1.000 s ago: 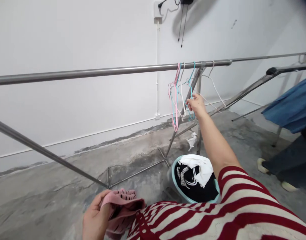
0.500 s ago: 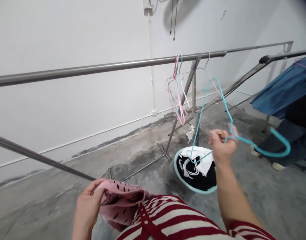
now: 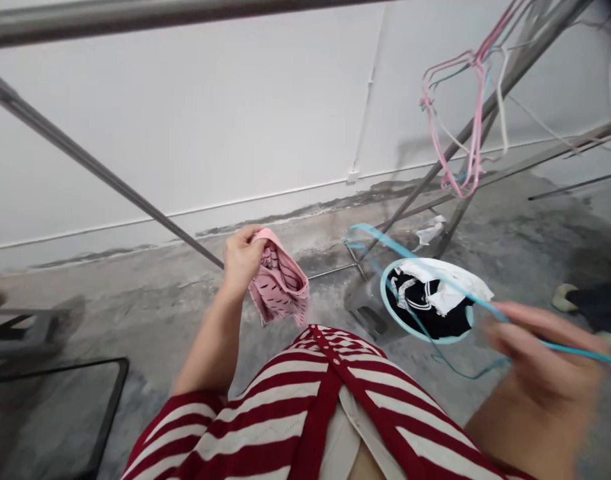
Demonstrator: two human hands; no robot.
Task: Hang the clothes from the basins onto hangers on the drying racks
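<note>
My left hand pinches the edge of a pink garment with small black marks, which hangs folded in front of my striped top. What kind of garment it is, I cannot tell. At the right, my right hand is closed around a turquoise clothes hanger, blurred by motion. The hanger's far end points left, across the view of a basin on a support below. White cloth and black cloth with white trim lie inside the basin.
Pink hangers and a white hanger hang at the upper right, by the rack's slanted legs. A metal rail crosses the top. A black frame lies at lower left. Another person's shoe shows at the right edge.
The view has tipped downward. My left hand has lifted the pink garment away from my body. My right hand has turned the turquoise hanger lower, its far end now pointing left.
</note>
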